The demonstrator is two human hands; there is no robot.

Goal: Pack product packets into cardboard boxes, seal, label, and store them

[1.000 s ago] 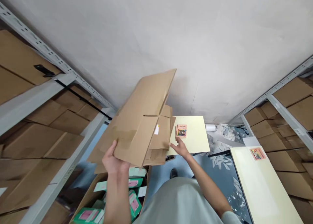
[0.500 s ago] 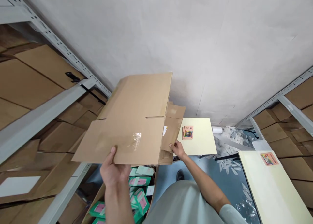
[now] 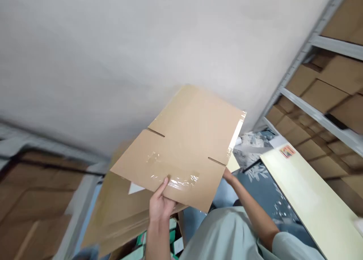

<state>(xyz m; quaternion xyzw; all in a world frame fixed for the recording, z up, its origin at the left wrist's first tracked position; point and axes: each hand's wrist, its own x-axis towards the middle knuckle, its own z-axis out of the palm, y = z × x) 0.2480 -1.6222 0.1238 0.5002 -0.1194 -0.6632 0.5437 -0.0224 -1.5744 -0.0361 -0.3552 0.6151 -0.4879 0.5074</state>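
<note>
A brown cardboard box (image 3: 187,146), with slotted flaps and shiny clear tape, is tilted in front of me. My left hand (image 3: 162,205) grips its lower edge, thumb on the taped front face and fingers underneath. At the right edge, my right hand (image 3: 227,175) holds the box; most of its fingers are hidden behind the panel. Another broad cardboard panel (image 3: 119,211) with a white label (image 3: 135,188) shows behind and below on the left. I cannot tell whether it belongs to the same box. Below my left hand lie green and white packs (image 3: 173,237), partly covered.
A pale table (image 3: 309,192) on the right bears a small colourful packet (image 3: 287,151). Shelving with cartons (image 3: 320,154) stands along the right, and blurred cartons (image 3: 42,199) fill the left side. White scraps (image 3: 251,141) lie on the floor by the wall.
The box has turned and swung right, so its taped face now points more toward me. My right fingers have gone behind it. The view has shifted right and tilted.
</note>
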